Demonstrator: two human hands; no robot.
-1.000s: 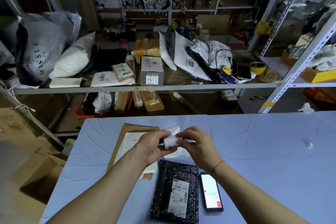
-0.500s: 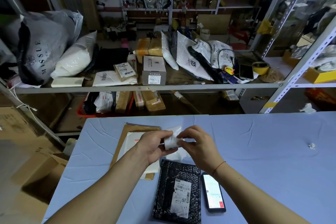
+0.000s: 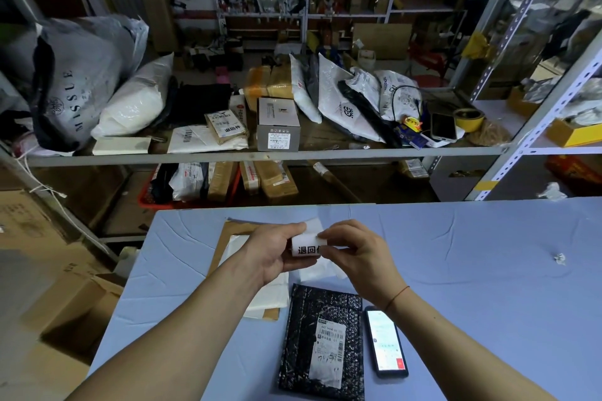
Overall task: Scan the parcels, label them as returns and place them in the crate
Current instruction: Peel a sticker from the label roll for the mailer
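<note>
The left hand point(image 3: 272, 252) cups a small white roll of return labels point(image 3: 305, 246) printed with black characters, fingers curled round it, while the right hand point(image 3: 355, 254) pinches the free end of the label at the roll's right edge, apparently to peel one off. Both hands hover above the pale blue table point(image 3: 472, 270), over a flat brown envelope with white paper on it point(image 3: 237, 231). Just nearer the person lies the black bubble-wrap parcel with a white shipping label point(image 3: 322, 340), flat on the table, and touching or just beside its right edge a black smartphone with a lit screen point(image 3: 386, 340). The red crate holding parcels point(image 3: 146, 200) sits on the low shelf beyond the table's far edge. The risk, as I judge it, is the sticker tearing, curling onto itself or sticking to a fingertip if pulled too fast, or landing over the parcel's barcode.
</note>
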